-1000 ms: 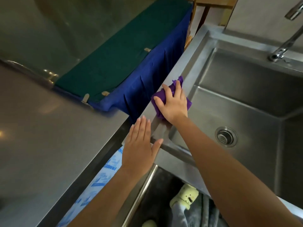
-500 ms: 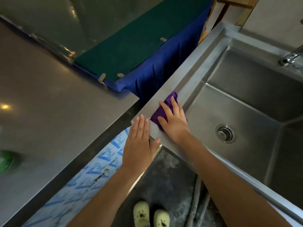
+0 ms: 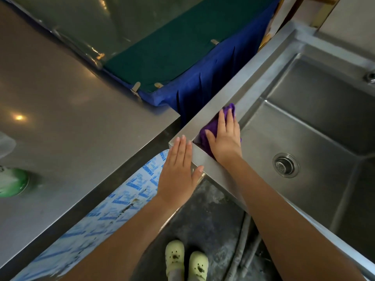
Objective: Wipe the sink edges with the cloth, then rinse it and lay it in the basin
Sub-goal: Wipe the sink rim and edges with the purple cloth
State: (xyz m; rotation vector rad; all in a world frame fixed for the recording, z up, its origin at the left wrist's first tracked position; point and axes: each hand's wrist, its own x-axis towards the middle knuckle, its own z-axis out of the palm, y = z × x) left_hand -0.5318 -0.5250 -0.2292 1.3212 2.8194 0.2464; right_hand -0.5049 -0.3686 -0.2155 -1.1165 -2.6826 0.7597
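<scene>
A purple cloth lies bunched on the left rim of the steel sink, close to the near left corner. My right hand presses flat on top of the cloth, fingers pointing away from me, and hides most of it. My left hand rests flat with fingers together on the sink's near left corner, holding nothing. The basin floor has a round drain. The tap base shows at the far right edge.
A steel counter lies to the left, with a green object at its left edge. A table with green and blue cloth stands behind the gap. Below are a blue-printed sheet, pipes and my pale green shoes.
My right hand has slid the cloth along the left rim toward me, down to the near corner. My left hand stays on the corner. The view has tilted further down.
</scene>
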